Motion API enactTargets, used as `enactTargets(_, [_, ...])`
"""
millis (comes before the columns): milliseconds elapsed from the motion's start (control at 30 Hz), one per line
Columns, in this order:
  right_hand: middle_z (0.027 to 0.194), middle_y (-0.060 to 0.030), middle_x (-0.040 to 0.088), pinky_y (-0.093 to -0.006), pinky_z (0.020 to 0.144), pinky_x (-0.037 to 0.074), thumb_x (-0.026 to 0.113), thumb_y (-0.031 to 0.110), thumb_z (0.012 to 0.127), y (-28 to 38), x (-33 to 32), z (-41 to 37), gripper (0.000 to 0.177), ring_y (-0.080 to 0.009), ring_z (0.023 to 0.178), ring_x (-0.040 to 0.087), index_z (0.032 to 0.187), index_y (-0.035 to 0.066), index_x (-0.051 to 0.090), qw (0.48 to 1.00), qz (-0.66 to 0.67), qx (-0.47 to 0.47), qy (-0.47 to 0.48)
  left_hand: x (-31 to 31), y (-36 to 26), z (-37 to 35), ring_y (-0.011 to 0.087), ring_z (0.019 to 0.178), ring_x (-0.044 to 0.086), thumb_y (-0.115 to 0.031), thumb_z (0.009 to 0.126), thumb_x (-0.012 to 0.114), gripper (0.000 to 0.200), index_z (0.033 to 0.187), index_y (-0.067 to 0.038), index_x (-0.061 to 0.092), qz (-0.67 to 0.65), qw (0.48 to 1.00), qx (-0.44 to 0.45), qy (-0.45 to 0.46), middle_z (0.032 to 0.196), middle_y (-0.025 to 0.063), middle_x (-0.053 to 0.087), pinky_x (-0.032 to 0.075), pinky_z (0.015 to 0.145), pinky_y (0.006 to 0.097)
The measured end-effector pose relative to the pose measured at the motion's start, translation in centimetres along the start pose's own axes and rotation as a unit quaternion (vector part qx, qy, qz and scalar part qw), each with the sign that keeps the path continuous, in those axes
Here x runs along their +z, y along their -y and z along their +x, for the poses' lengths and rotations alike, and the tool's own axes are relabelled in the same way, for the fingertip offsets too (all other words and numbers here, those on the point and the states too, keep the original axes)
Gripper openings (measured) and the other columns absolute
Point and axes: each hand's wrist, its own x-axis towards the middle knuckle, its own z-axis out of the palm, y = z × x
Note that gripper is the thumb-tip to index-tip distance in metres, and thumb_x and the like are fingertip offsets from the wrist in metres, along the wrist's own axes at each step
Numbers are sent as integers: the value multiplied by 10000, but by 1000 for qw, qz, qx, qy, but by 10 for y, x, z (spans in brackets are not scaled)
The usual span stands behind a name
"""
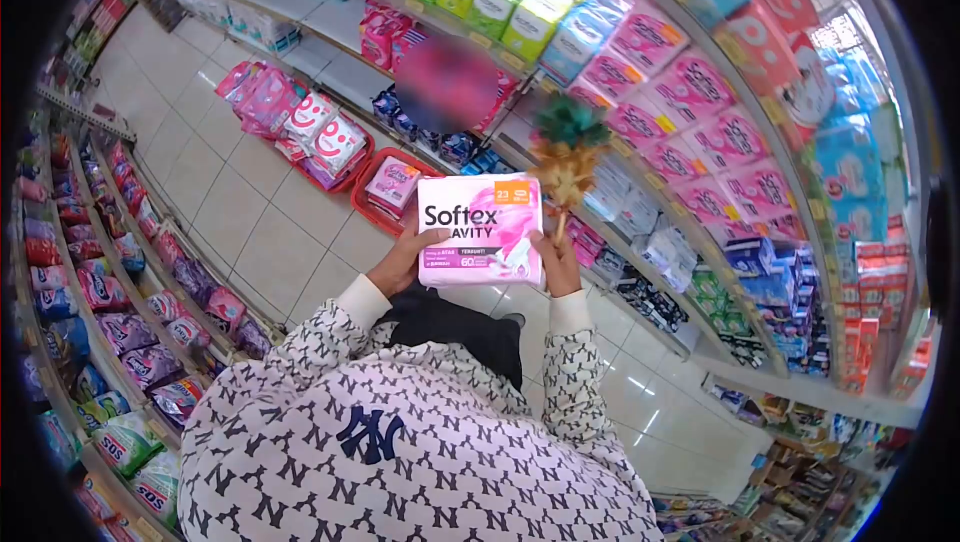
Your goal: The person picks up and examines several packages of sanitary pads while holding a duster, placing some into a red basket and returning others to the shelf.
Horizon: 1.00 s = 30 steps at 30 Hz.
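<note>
Looking down from my head, I hold one pink-and-white plastic pack (481, 230). It is a flat, soft rectangle of glossy film with the word Softex printed across its front, and it stands upright in front of my chest. My left hand (405, 257) is curled shut on the pack's lower left edge. My right hand (557, 262) is closed on its lower right corner, so the pack sits between the two hands and touches both.

One fluffy tufted duster (567, 152), green on top and yellow-orange below, rises on a thin stick just above my right hand. I cannot tell whether that hand also pins the stick.

My two sleeves (330, 332) are white fabric with a dark repeating monogram and plain ribbed cuffs. Beyond the pack, two red plastic baskets (372, 204) stand side by side on the pale, shiny square-tiled floor (240, 222), each holding more pink packs. Long white shelves (330, 72) on the right carry rows of pink, green and blue soft packs.
</note>
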Motion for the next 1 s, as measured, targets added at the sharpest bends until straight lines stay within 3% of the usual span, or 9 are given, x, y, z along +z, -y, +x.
enactTargets(67, [686, -111, 570, -321, 541, 443, 616, 261, 906, 17, -41, -12, 299, -197, 589, 555, 1008, -15, 564, 960, -256, -12, -116, 19, 12, 8, 216, 1087, 578, -142, 802, 706, 753, 1391, -36, 249, 86, 994, 50, -51, 1199, 142, 527, 503, 906, 346])
enactTargets(167, [633, -183, 557, -398, 542, 450, 486, 284, 970, 47, -61, -60, 303, -327, 563, 572, 1027, -2, 565, 960, -259, 23, -106, 34, 29, 13, 213, 1078, 574, -110, 801, 693, 702, 1364, -35, 280, 187, 971, 112, -101, 1198, 145, 521, 501, 898, 340])
enactTargets(233, [775, -261, 613, -543, 637, 447, 397, 319, 985, 36, -63, -95, 334, -461, 737, 595, 1067, 41, 562, 925, -378, -11, 37, 48, 40, 21, 209, 1068, 569, -87, 805, 676, 653, 1341, -39, 306, 253, 950, 147, -111, 1200, 143, 516, 496, 893, 330])
enactTargets(300, [803, -261, 621, -529, 670, 465, 390, 308, 984, 46, -64, -109, 335, -454, 755, 602, 1044, 36, 576, 906, -407, 37, 106, 62, 54, 29, 191, 1036, 573, -90, 794, 674, 635, 1321, -39, 322, 302, 926, 194, -119, 1148, 129, 549, 494, 877, 312])
enactTargets(433, [729, -255, 593, -449, 613, 455, 403, 284, 991, -16, -155, -85, 350, -447, 683, 582, 945, -6, 594, 946, -234, 103, -201, 144, 55, 20, 187, 1016, 583, -64, 775, 696, 660, 1313, -29, 316, 250, 952, 160, -74, 1143, 125, 554, 506, 842, 310])
enactTargets(633, [714, -240, 580, -428, 570, 440, 476, 281, 970, 62, -188, -107, 278, -433, 676, 568, 944, 29, 592, 936, -348, -44, 9, 194, 97, 49, 185, 1015, 582, -51, 736, 738, 708, 1307, -29, 319, 295, 925, 232, -55, 1152, 127, 540, 499, 843, 302])
enactTargets(767, [707, -247, 576, -372, 587, 452, 466, 276, 985, 15, -250, -65, 336, -416, 697, 585, 892, -13, 610, 949, -190, -2, -250, 256, 95, 42, 178, 997, 587, -64, 783, 712, 650, 1301, -12, 322, 233, 944, 227, -58, 1133, 120, 537, 500, 833, 301])
enactTargets(933, [685, -200, 575, -454, 560, 447, 540, 259, 931, 78, -234, -90, 244, -415, 657, 587, 810, 52, 584, 947, -309, -89, 12, 268, 94, 36, 182, 984, 600, -102, 839, 657, 537, 1266, -18, 343, 80, 966, 205, -138, 1133, 124, 544, 511, 821, 302])
enactTargets(1000, [686, -212, 571, -448, 562, 448, 544, 249, 928, 49, -241, -70, 235, -415, 663, 589, 818, 45, 587, 947, -307, -66, -58, 272, 90, 41, 184, 975, 610, -108, 856, 636, 487, 1245, -22, 356, 77, 958, 240, -135, 1129, 123, 554, 518, 815, 303])
